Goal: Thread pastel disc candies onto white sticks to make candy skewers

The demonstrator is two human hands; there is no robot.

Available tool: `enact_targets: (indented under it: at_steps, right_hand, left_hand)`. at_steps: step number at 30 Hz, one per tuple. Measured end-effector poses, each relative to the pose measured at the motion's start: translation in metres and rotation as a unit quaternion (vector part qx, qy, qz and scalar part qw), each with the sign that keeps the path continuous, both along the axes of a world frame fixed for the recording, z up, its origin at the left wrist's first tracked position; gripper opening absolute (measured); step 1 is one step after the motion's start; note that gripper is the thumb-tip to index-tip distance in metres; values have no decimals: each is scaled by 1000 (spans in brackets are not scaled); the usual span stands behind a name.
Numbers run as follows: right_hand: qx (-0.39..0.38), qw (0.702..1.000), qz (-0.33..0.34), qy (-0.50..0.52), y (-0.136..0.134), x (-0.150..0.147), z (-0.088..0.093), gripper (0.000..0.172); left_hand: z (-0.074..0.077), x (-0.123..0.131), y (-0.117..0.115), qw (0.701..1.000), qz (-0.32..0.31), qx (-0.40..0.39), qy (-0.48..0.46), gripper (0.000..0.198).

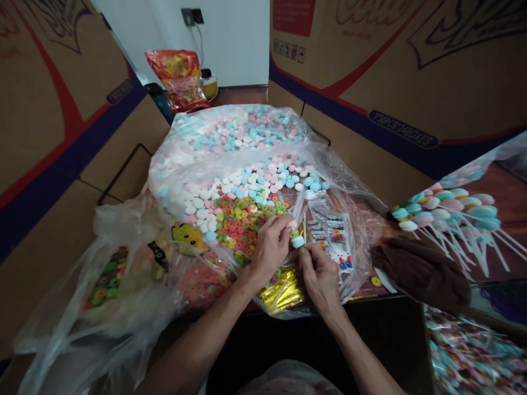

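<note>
A small candy stack (297,240) is held between my two hands, with a blue and white piece at the bottom and green and yellow above. My left hand (272,244) is closed, pinching a pink candy (292,224) at the top of the stack. Just beneath, the fingertips of my right hand (321,271) are pinched together at the stack's lower end; the stick there is mostly hidden by the fingers. Ring gummies (236,225) lie beside my left hand. Gold wrapper strips (282,293) sit below the hands, and printed plastic packets (335,233) lie beyond my right hand.
A big clear bag spills pastel candies (247,129) across the back. Finished-looking candy lollipops (453,206) on white sticks lie at right beside a brown cloth (420,274). Cardboard boxes (370,93) wall both sides. A red snack bag (179,79) stands behind. Wrapped candies (473,351) fill the lower right.
</note>
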State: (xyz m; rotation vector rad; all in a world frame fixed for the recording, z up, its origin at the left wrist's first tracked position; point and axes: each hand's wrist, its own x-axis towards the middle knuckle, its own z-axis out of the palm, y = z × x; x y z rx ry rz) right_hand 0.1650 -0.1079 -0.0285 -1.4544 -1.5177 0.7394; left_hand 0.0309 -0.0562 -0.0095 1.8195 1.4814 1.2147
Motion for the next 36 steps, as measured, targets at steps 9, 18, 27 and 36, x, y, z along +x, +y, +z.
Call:
enact_targets:
  at_steps: [9, 18, 27, 36]
  right_hand:
    - [-3, 1000, -8, 4, 1, -1, 1, 25]
    - [-1, 1000, -20, 13, 0, 0, -2, 23]
    - [-16, 996, -37, 82, 1, 1, 3, 28]
    - [19, 999, -23, 34, -9, 5, 4, 24]
  left_hand:
    - [4, 5, -8, 999, -17, 12, 34, 29]
    - [2, 9, -14, 997, -53, -49, -19, 26]
    - [2, 8, -8, 980, -81, -113, -144, 33]
    - [21, -18, 65, 985, 67, -63, 147, 33]
